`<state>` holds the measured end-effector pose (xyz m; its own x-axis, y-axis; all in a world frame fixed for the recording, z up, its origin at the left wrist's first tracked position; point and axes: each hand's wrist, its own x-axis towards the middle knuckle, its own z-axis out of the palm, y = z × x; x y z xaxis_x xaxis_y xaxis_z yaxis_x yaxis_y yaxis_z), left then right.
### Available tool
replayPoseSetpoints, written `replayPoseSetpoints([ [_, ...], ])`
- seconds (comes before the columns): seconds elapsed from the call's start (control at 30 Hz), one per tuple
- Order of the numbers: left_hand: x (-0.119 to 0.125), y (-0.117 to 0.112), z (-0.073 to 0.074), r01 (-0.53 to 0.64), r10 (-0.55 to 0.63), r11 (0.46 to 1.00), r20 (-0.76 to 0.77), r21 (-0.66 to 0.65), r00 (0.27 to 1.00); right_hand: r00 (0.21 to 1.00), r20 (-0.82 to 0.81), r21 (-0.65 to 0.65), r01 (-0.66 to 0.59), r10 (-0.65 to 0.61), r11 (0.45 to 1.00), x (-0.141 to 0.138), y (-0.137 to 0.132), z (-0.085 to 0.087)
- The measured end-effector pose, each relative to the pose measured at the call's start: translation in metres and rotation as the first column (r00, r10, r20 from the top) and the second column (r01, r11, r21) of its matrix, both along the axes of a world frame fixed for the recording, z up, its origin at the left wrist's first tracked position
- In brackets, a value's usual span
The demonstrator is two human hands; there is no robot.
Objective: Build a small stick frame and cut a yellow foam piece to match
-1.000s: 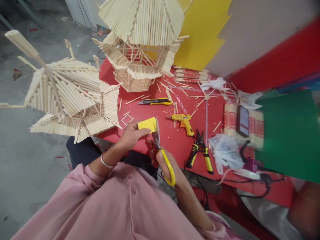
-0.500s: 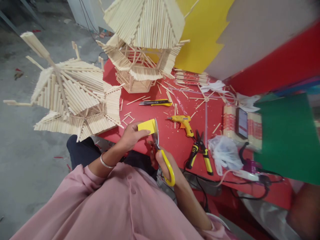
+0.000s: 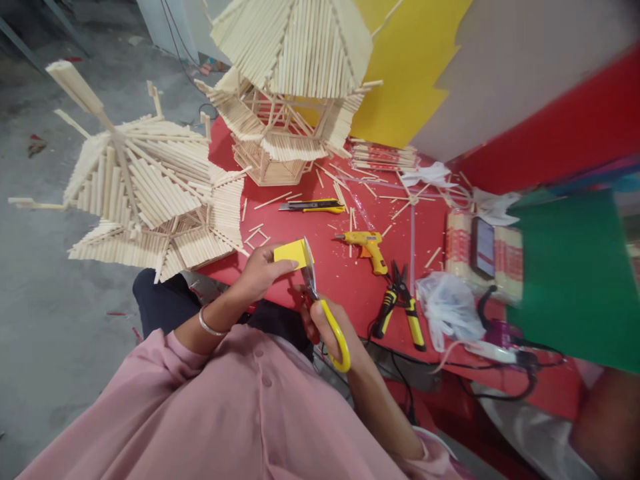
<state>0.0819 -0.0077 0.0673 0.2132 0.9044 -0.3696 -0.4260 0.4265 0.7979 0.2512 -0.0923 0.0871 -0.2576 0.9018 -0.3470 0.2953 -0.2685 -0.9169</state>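
Note:
Pinched in my left hand (image 3: 261, 272) is a small rectangular piece of yellow paper (image 3: 289, 253), held above the table's near edge. My right hand (image 3: 330, 327) grips a pair of scissors with yellow handles (image 3: 340, 343). The blades meet the right edge of the paper; some right-hand fingers are hidden behind the scissors. Beyond my hands lies a small square frame of sticks (image 3: 257, 236). A yellow and black utility knife (image 3: 313, 206) rests farther back, and a yellow glue gun (image 3: 367, 248) lies to the right.
Two stick-built pavilion models stand here, one at left (image 3: 150, 180) and one at the back (image 3: 290, 100). Pliers (image 3: 400, 307), a plastic bag (image 3: 450, 307), a phone (image 3: 483, 247) and stick bundles (image 3: 509, 263) sit right on the red table (image 3: 320, 300). Loose sticks lie scattered.
The scissor blades and the yellow paper have shifted slightly left. Both hands keep their holds, and the things on the table stay put.

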Motion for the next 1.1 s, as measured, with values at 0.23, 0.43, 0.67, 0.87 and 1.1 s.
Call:
replayPoseSetpoints([
  [0.23, 0.002, 0.000, 0.002, -0.030, 0.030, 1.000, 0.018, 0.002, 0.999, 0.999, -0.020, 0.023, -0.048, 0.048, 0.999, -0.001, -0.001, -0.005],
  [0.43, 0.003, 0.000, 0.006, -0.067, 0.068, 0.998, -0.021, 0.016, 0.997, 0.997, -0.054, 0.053, -0.051, 0.054, 0.997, -0.003, -0.005, -0.016],
  [0.67, 0.002, -0.001, 0.006, -0.083, 0.084, 0.996, -0.043, 0.030, 0.996, 0.996, -0.047, 0.063, -0.079, 0.082, 0.995, -0.006, -0.002, -0.009],
  [0.87, 0.001, -0.001, 0.002, -0.078, 0.081, 0.995, -0.055, 0.059, 0.995, 0.996, -0.080, 0.012, -0.040, 0.041, 0.999, -0.008, -0.006, -0.014],
  [1.1, 0.000, -0.001, 0.002, -0.087, 0.089, 0.996, -0.059, 0.031, 0.994, 0.995, -0.096, -0.006, -0.027, 0.027, 1.000, -0.008, -0.006, -0.011],
])
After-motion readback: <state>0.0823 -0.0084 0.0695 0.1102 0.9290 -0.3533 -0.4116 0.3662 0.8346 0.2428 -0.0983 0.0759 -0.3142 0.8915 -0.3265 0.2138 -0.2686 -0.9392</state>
